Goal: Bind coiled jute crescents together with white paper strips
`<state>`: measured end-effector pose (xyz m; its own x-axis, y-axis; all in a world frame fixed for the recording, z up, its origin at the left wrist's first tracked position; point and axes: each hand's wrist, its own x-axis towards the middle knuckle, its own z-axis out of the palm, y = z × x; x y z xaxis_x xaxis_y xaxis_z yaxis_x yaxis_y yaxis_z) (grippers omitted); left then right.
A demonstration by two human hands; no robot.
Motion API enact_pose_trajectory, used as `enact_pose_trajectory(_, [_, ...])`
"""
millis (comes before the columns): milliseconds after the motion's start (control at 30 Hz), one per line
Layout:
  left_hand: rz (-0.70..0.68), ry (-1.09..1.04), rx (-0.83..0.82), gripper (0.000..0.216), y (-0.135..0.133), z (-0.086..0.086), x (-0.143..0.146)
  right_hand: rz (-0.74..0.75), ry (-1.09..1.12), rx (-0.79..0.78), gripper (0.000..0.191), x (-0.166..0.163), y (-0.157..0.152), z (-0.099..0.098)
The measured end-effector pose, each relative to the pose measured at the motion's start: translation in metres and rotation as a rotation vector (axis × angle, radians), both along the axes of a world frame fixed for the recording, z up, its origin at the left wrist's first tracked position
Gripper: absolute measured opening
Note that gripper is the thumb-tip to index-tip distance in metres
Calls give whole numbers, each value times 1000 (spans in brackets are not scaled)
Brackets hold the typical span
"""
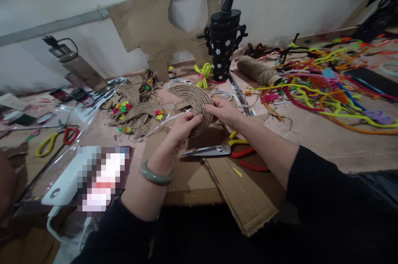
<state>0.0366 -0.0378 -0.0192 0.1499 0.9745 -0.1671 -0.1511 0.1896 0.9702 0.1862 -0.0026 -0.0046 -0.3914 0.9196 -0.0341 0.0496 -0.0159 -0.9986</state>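
Between my two hands is a curved, crescent-shaped piece covered in rows of brown twine point(193, 97), held above the table. My left hand point(185, 126) pinches its lower left edge with thumb and fingers. On its right side, my right hand point(222, 110) grips it, the thumb lying on the twine rows. A pair of scissors point(214, 151) with red and yellow handles lies just below my hands on cardboard point(189, 181). Behind the piece sit a yellow-green pipe-cleaner flower point(203, 74) and a white coil point(224, 95).
Left of my hands lies a pile of twine crescents point(141, 111) with small coloured flowers. A twine spool point(256, 70), a black tumbler point(224, 48) and tangled pipe cleaners point(323, 94) stand or lie behind and right. More scissors point(57, 137), a power bank point(70, 179) and a bottle point(81, 67) are left.
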Motion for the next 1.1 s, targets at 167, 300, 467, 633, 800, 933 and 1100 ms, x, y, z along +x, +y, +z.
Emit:
enact_pose_trajectory(167, [51,-20,29,35,1,0,0,92,-26,5,13,0,-1,0])
enact_pose_trajectory(300, [48,-1,56,33,1,1,0,116,2,38,14,-1,-2,0])
enact_pose_trajectory(467, [28,-30,52,32,0,1,0,119,9,67,15,-1,-1,0])
enact_pose_trajectory(633, [25,-9,14,34,1,0,0,50,4,63,15,1,2,-3])
enact_pose_trajectory(800, [47,36,52,33,2,1,0,-38,29,43,16,3,5,-4])
enact_pose_trajectory(933, [75,32,39,34,3,1,0,71,-20,-31,17,2,1,-1])
enact_pose_trajectory(1100, [82,46,55,33,3,1,0,99,-19,-13,15,0,-2,2])
